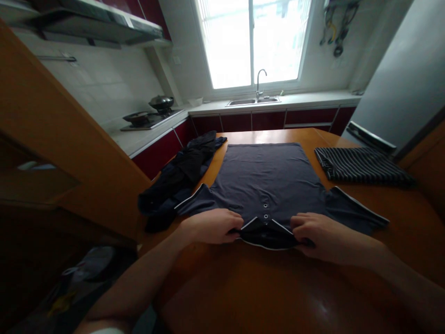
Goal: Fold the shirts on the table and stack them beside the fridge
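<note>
A dark grey polo shirt (266, 174) lies spread front side up on the wooden table, its hem toward the window and its collar toward me. White piping edges the collar (266, 239) and both short sleeves, and two light buttons show on the placket. My left hand (215, 226) is closed on the left side of the collar. On the opposite side, my right hand (321, 237) pinches the collar too. Between them the neck opening gapes a little. Fingertips of both hands are partly hidden in the cloth.
Dark crumpled clothes (184, 176) lie along the left edge of the wooden table (264, 283). A folded black-and-white striped garment (361, 164) rests at the right. Beyond are a sink (241, 102), a stove (153, 119) with pans, and a fridge (399, 79).
</note>
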### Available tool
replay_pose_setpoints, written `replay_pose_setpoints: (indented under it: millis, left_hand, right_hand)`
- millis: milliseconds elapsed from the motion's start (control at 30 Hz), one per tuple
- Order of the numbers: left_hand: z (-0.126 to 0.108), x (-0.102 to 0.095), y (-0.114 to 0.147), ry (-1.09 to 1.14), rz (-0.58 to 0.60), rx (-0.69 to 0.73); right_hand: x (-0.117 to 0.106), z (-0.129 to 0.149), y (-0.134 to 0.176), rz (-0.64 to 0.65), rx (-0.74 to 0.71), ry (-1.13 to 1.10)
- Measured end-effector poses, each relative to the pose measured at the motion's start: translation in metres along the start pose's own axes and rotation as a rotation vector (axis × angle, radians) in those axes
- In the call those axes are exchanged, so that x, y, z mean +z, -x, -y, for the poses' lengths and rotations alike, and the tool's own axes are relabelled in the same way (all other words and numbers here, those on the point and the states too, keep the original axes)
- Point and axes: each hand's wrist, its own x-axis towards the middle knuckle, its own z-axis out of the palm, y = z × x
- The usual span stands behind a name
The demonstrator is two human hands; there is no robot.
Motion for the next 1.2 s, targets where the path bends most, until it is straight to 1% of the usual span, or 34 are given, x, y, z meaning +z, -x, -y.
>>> replay_pose_setpoints:
  millis: [67,133,300,367,500,633,800,900,1067,1200]
  left_hand:
    - [0.01,-0.001,-0.001,0.041,-0.012,-0.026]
    - [0.017,0.001,-0.003,0.082,-0.027,-0.042]
    - [0.022,0.004,-0.006,0.101,-0.07,-0.092]
    - [0.024,0.004,-0.006,0.123,-0.094,-0.097]
    - [0.029,0.002,-0.007,0.19,-0.146,-0.117]
    - [0.033,0.002,-0.009,0.246,-0.136,-0.105]
    - [0.035,0.001,-0.011,0.289,-0.09,-0.047]
    - [0.035,0.003,-0.013,0.249,-0.079,-0.017]
    - [0.033,0.01,-0.016,0.192,-0.049,0.019]
    - [0.028,0.01,-0.017,0.177,-0.021,0.015]
  right_hand:
    - [0.0,-0.007,-0.001,-0.033,0.028,0.002]
    - [0.002,-0.013,-0.003,-0.076,0.089,0.02]
    - [0.005,-0.023,-0.006,-0.145,0.182,0.005]
    - [0.005,-0.026,-0.006,-0.165,0.209,-0.043]
    - [0.005,-0.034,-0.006,-0.199,0.238,-0.222]
    - [0.01,-0.041,-0.009,-0.234,0.25,-0.311]
    - [0.01,-0.039,-0.011,-0.198,0.277,-0.34]
    - [0.006,-0.034,-0.01,-0.168,0.281,-0.286]
    - [0.006,-0.022,-0.011,-0.051,0.28,-0.199]
    - [0.011,-0.011,-0.012,-0.033,0.281,-0.147]
